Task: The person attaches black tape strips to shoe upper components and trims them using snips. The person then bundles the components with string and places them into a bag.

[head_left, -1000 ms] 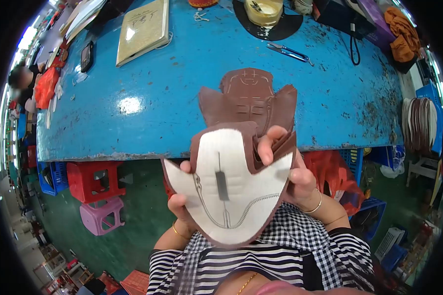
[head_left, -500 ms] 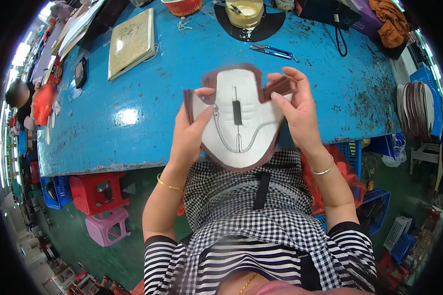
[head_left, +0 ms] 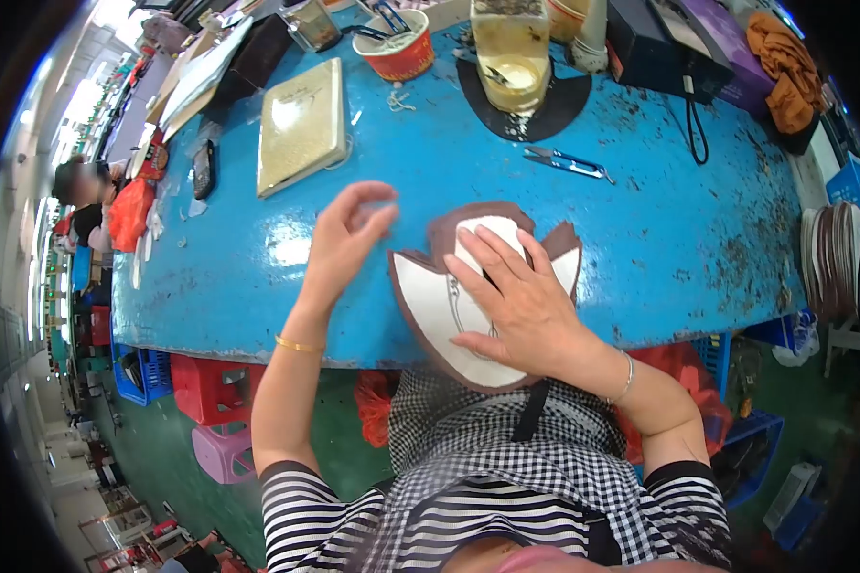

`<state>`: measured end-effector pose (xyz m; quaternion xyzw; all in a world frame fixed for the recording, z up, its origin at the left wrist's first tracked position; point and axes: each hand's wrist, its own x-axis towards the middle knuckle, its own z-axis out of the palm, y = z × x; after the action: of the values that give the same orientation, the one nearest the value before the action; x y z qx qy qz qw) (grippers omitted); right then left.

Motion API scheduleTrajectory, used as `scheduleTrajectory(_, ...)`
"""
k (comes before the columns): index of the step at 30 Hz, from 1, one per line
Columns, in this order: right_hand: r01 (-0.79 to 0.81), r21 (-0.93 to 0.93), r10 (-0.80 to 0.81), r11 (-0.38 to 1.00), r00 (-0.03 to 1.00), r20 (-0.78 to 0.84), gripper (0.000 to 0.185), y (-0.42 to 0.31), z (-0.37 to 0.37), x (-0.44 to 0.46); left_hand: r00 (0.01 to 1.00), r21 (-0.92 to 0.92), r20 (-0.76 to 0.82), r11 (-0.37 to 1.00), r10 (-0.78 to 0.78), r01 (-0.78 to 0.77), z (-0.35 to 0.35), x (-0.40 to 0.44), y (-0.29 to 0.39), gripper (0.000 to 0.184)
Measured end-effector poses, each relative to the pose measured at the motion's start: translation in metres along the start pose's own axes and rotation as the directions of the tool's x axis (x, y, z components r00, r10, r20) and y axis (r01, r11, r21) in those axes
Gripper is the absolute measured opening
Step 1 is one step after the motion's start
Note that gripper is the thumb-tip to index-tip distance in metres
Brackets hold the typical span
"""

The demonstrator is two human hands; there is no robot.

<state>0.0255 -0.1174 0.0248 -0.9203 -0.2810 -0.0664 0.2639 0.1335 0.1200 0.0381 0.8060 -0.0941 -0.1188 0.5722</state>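
Observation:
A shoe upper (head_left: 422, 286) with brown edges and a white lining lies flat at the near edge of the blue table (head_left: 373, 334). My right hand (head_left: 526, 310) rests palm down across its middle, fingers stretched and spread, covering much of the dark stitching. My left hand (head_left: 347, 239) hovers over the table to the left of the upper, apart from it. Its fingers are curved and slightly blurred, the thumb stands off from them, and nothing shows in the hand. Blue-handled thread snips (head_left: 569, 164) lie beyond the upper.
A gold notebook (head_left: 301, 129) and a black phone (head_left: 204, 170) lie left. At the back stand a red bowl (head_left: 398, 62), a clear container (head_left: 514, 81) on a black mat (head_left: 575, 100), and a dark box (head_left: 664, 48). A stack of pieces (head_left: 831, 263) stands right; a co-worker (head_left: 91, 205) is far left.
The shoe upper, earlier held up between both hands, now lies on the table. My left hand has let go and moved up and left; my right hand has flattened onto the upper.

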Motion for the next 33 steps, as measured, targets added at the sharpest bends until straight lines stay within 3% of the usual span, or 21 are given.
scheduleTrajectory(2, -0.005, 0.01, 0.005, 1.0, 1.0, 0.01, 0.077, -0.001, -0.002, 0.001, 0.995, 0.333, -0.058, 0.942, 0.076, -0.052, -0.024, 0.039, -0.007, 0.024)
scheduleTrajectory(5, -0.015, 0.023, 0.014, 1.0, 1.0, 0.025, 0.077, -0.001, -0.004, 0.002, 0.952, 0.517, -0.009, 0.816, 0.305, -0.256, -0.028, 0.097, -0.011, 0.023)
scheduleTrajectory(10, -0.02, 0.048, 0.019, 0.999, 1.0, 0.023, 0.078, 0.0, -0.005, 0.004, 0.845, 0.753, 0.05, 0.535, 0.533, -0.382, -0.017, 0.159, -0.023, 0.013)
scheduleTrajectory(11, -0.021, 0.051, 0.02, 0.998, 1.0, 0.021, 0.078, 0.0, -0.005, 0.004, 0.827, 0.795, 0.088, 0.461, 0.555, -0.394, -0.016, 0.166, -0.029, 0.011)
scheduleTrajectory(14, -0.028, 0.058, 0.026, 0.998, 0.999, 0.029, 0.081, 0.001, -0.004, 0.003, 0.939, 0.908, 0.044, 0.378, 0.341, -0.18, -0.016, 0.172, -0.023, 0.015)
scheduleTrajectory(17, -0.029, 0.083, 0.028, 0.996, 0.999, 0.014, 0.079, 0.002, -0.003, 0.002, 0.912, 0.771, -0.044, 0.594, 0.408, -0.229, -0.02, 0.162, -0.025, 0.013)
scheduleTrajectory(19, -0.016, 0.112, 0.019, 0.994, 0.999, -0.026, 0.073, 0.002, -0.004, 0.002, 0.973, 0.368, -0.122, 0.919, 0.195, -0.138, -0.012, 0.132, 0.003, 0.018)
scheduleTrajectory(20, -0.004, 0.128, 0.011, 0.992, 0.998, -0.056, 0.068, 0.002, -0.005, 0.002, 0.99, 0.124, -0.117, 0.99, 0.076, -0.061, -0.007, 0.112, 0.02, 0.022)
scheduleTrajectory(21, 0.006, 0.144, 0.006, 0.99, 0.997, -0.083, 0.064, 0.004, -0.006, 0.002, 0.999, -0.007, -0.048, 1.0, 0.026, -0.026, -0.003, 0.093, 0.03, 0.022)
scheduleTrajectory(24, 0.127, 0.447, 0.019, 0.886, 0.951, -0.308, 0.053, 0.022, -0.007, -0.001, 0.985, -0.369, 0.174, 0.927, 0.0, 0.065, 0.014, 0.03, 0.049, 0.017)
scheduleTrajectory(25, 0.068, 0.565, 0.149, 0.822, 0.932, -0.329, 0.045, 0.017, -0.016, -0.001, 0.969, -0.478, 0.245, 0.872, 0.014, 0.108, 0.021, 0.01, 0.052, 0.015)
scheduleTrajectory(28, 0.013, 0.779, 0.238, 0.627, 0.949, -0.207, 0.042, 0.007, -0.033, -0.005, 0.96, -0.477, 0.276, 0.874, 0.054, 0.088, 0.041, -0.033, 0.055, 0.01)
scheduleTrajectory(29, 0.044, 0.768, 0.213, 0.639, 0.949, -0.231, 0.033, -0.001, -0.036, -0.004, 0.959, -0.512, 0.275, 0.855, 0.075, 0.08, 0.047, -0.043, 0.057, 0.01)
scheduleTrajectory(32, -0.159, 0.841, 0.263, 0.517, 0.965, 0.021, 0.025, -0.013, -0.038, -0.015, 0.966, -0.591, 0.239, 0.804, 0.098, 0.064, 0.062, -0.065, 0.058, 0.012)
scheduleTrajectory(33, -0.118, 0.843, 0.275, 0.525, 0.961, -0.037, 0.016, -0.014, -0.033, -0.017, 0.975, -0.602, 0.21, 0.796, 0.077, 0.067, 0.065, -0.071, 0.058, 0.012)
